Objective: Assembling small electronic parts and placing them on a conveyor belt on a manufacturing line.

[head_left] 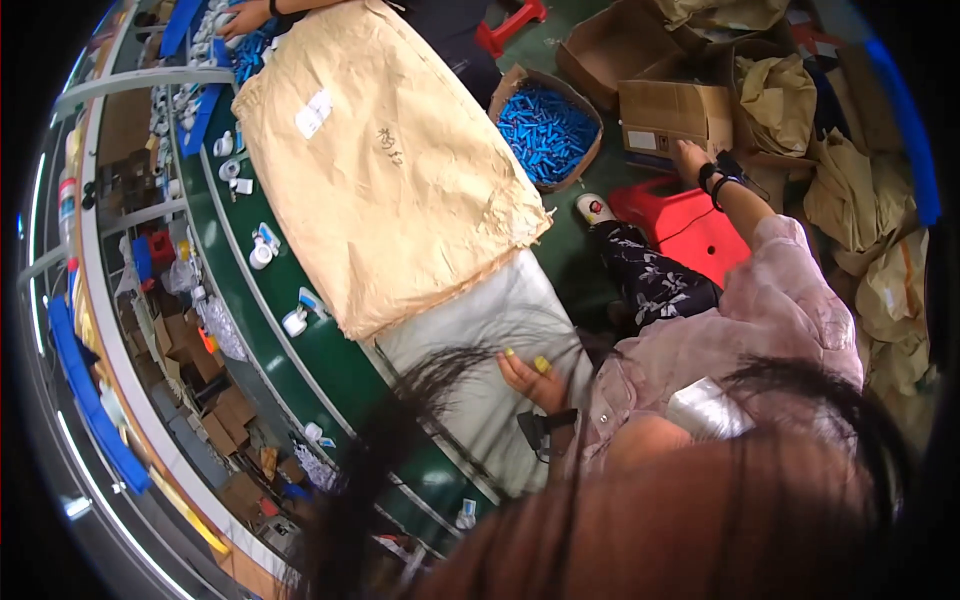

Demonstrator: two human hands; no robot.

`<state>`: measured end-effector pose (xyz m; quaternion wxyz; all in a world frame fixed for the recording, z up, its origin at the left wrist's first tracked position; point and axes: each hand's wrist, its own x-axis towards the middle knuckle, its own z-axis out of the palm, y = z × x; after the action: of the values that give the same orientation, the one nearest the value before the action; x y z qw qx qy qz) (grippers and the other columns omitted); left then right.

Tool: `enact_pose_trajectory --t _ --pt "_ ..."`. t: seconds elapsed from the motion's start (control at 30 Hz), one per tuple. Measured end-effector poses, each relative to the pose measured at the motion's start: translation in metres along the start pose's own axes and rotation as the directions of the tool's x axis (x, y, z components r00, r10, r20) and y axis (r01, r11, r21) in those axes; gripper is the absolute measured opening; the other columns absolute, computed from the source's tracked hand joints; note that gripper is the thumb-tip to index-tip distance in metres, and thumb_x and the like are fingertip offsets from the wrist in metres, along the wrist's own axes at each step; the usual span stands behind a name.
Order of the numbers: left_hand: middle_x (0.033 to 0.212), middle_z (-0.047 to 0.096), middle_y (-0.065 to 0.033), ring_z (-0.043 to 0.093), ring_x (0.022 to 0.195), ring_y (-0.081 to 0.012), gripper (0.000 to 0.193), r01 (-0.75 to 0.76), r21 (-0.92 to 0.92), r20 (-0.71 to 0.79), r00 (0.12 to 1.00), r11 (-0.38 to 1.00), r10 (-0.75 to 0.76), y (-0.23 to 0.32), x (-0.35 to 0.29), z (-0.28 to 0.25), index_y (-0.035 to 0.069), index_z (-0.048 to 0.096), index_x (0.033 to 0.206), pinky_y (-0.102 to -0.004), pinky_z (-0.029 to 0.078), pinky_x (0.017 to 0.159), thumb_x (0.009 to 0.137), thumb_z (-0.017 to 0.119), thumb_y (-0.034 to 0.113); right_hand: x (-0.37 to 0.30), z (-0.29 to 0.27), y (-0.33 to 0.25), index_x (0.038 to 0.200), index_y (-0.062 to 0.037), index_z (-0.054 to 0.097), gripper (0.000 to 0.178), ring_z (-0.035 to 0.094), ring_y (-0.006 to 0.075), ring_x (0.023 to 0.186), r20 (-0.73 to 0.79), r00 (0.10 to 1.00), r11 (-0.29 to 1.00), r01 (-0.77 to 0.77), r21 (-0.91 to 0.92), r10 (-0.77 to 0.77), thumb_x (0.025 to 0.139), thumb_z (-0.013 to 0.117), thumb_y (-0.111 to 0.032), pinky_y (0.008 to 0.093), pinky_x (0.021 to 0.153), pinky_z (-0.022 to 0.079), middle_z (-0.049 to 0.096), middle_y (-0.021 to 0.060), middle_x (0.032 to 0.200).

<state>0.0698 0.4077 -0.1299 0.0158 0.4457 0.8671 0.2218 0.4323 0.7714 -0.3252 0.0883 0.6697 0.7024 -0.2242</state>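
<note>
My left hand [532, 382] rests on the grey-white tabletop [455, 370] with its fingers stretched out and nothing in them. Yellow covers or nails show on its fingertips. Reaching out to the far right, my right hand [692, 162] is at the near side of a small brown cardboard box [672, 108], its fingers bent against the lower edge. A big tan paper sack [390, 165], creased and torn at one corner, lies flat over most of the table ahead of my left hand.
A carton of blue plastic pieces [549, 132] and a red stool [690, 230] stand on the floor. Left runs a green conveyor [330, 370] carrying white-and-blue parts. A co-worker's hand [245, 18] is at the far left. Crumpled paper sacks [850, 190] lie right.
</note>
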Motion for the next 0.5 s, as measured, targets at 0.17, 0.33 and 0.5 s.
enact_pose_trajectory --t 0.17,0.33,0.5 --pt "0.13 0.052 -0.017 0.05 0.117 -0.0332 0.043 -0.138 0.435 0.018 0.989 0.89 0.145 -0.017 0.018 0.057 0.004 0.045 0.129 -0.0494 0.039 0.096 0.096 0.048 0.032 0.07 -0.072 -0.012 0.119 -0.0098 0.056 0.044 0.045 0.0289 0.122 0.015 0.996 0.952 -0.08 -0.295 0.089 0.076 0.062 -0.014 0.041 0.098 0.041 0.052 0.0117 0.126" --pt "0.13 0.052 -0.0169 0.051 0.116 -0.0342 0.043 -0.236 0.346 0.12 0.971 0.908 0.206 -0.16 -0.018 0.106 0.005 0.046 0.127 -0.0499 0.039 0.095 0.095 0.047 0.035 0.126 -0.056 0.049 0.128 -0.0083 0.048 0.051 0.04 0.0276 0.128 -0.218 0.971 0.927 -0.167 -0.335 0.096 0.077 0.057 -0.01 0.0414 0.104 0.034 0.047 0.0107 0.133" --pt "0.129 0.052 -0.0169 0.052 0.115 -0.0355 0.044 -0.221 0.293 0.188 0.967 0.93 0.17 -0.122 -0.048 0.058 0.006 0.048 0.125 -0.0506 0.04 0.094 0.095 0.046 0.038 0.165 -0.034 0.024 0.132 -0.0109 0.039 0.055 0.045 0.029 0.127 0.273 0.933 0.893 -0.094 -0.44 0.233 0.082 0.058 -0.02 0.0438 0.102 0.039 0.05 0.0139 0.134"
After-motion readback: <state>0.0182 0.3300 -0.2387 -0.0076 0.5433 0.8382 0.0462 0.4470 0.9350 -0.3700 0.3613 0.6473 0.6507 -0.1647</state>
